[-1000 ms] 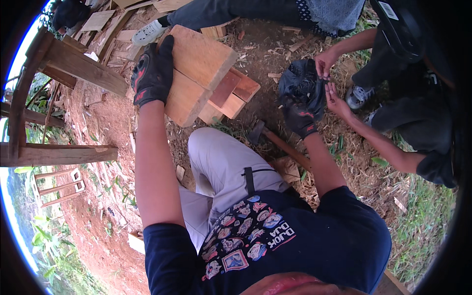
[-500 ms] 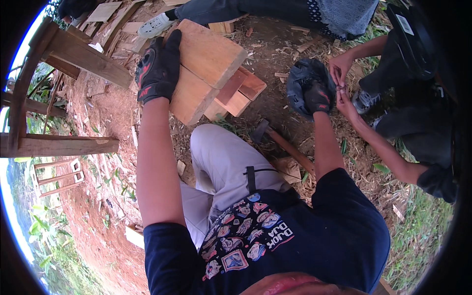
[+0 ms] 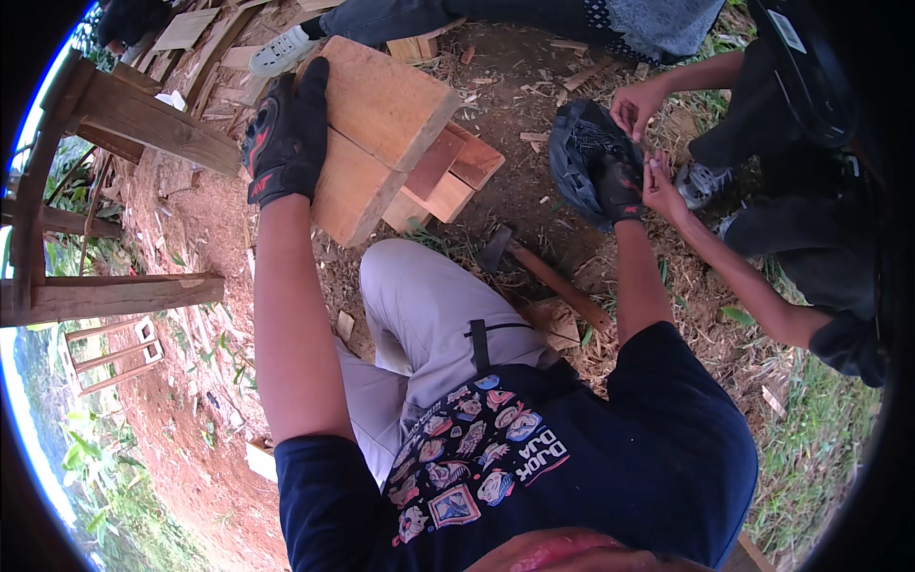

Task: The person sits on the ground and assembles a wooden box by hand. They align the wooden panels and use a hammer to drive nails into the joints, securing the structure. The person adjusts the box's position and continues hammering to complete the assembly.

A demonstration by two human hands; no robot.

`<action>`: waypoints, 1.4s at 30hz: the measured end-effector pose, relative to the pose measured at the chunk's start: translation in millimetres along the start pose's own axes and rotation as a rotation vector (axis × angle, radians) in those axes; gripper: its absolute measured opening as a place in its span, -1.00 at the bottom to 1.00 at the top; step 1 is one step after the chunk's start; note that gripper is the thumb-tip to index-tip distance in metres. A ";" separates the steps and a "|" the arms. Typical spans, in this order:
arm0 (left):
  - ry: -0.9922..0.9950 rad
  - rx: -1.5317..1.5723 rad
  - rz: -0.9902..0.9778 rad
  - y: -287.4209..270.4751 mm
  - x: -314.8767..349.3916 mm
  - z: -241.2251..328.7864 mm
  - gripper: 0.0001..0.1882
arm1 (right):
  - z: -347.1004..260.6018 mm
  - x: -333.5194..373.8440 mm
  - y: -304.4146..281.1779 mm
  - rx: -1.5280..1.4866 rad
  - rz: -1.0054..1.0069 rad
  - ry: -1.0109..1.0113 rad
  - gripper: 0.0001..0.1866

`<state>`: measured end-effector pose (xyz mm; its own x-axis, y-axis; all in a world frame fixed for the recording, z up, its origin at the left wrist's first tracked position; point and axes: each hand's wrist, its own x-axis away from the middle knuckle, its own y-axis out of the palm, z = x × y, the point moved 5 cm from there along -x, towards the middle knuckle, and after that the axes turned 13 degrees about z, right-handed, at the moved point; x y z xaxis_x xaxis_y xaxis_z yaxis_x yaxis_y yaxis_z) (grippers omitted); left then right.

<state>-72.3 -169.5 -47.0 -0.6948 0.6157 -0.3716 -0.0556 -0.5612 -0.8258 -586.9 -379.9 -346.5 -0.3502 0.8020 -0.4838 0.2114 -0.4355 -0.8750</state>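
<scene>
My left hand (image 3: 288,138), in a black glove with red marks, is closed on the far left edge of a wooden board (image 3: 381,95), thumb along its top. A second board (image 3: 357,188) lies flush beside it, nearer me. Both rest on shorter wood blocks (image 3: 446,195). My right hand (image 3: 620,186), gloved alike, reaches into a crumpled black plastic bag (image 3: 572,157); its fingers are hidden, as are the bag's contents. Close by on the right, another person's hands (image 3: 640,107) are held together at the fingertips, around something too small to make out.
A hammer or hatchet with a dark head and wooden handle (image 3: 553,278) lies on the ground before my knee. A wooden frame (image 3: 124,296) stands at the left. Someone's outstretched leg (image 3: 457,19) crosses the far side. Wood scraps and planks (image 3: 214,57) litter the soil.
The boards and my left hand sit slightly farther left in view. My right hand stays in the bag, which has shifted a little. The other person's hands have moved slightly apart.
</scene>
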 end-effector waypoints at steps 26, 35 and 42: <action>0.040 0.022 0.003 -22.6 7.3 4.7 -0.15 | -39.5 9.1 -62.3 -0.322 0.112 -0.056 -0.66; 0.070 0.010 0.061 -35.8 10.2 4.2 -0.25 | -43.3 4.6 -76.2 -0.260 0.078 0.202 -0.62; 0.109 0.085 0.122 -51.7 17.9 -7.3 -0.25 | -45.8 3.1 -73.0 -0.129 0.027 0.238 -0.61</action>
<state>-76.7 -125.5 -14.1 -0.6184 0.5939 -0.5146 -0.0390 -0.6772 -0.7347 -561.6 -326.9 -283.4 -0.1212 0.8709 -0.4764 0.3374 -0.4152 -0.8449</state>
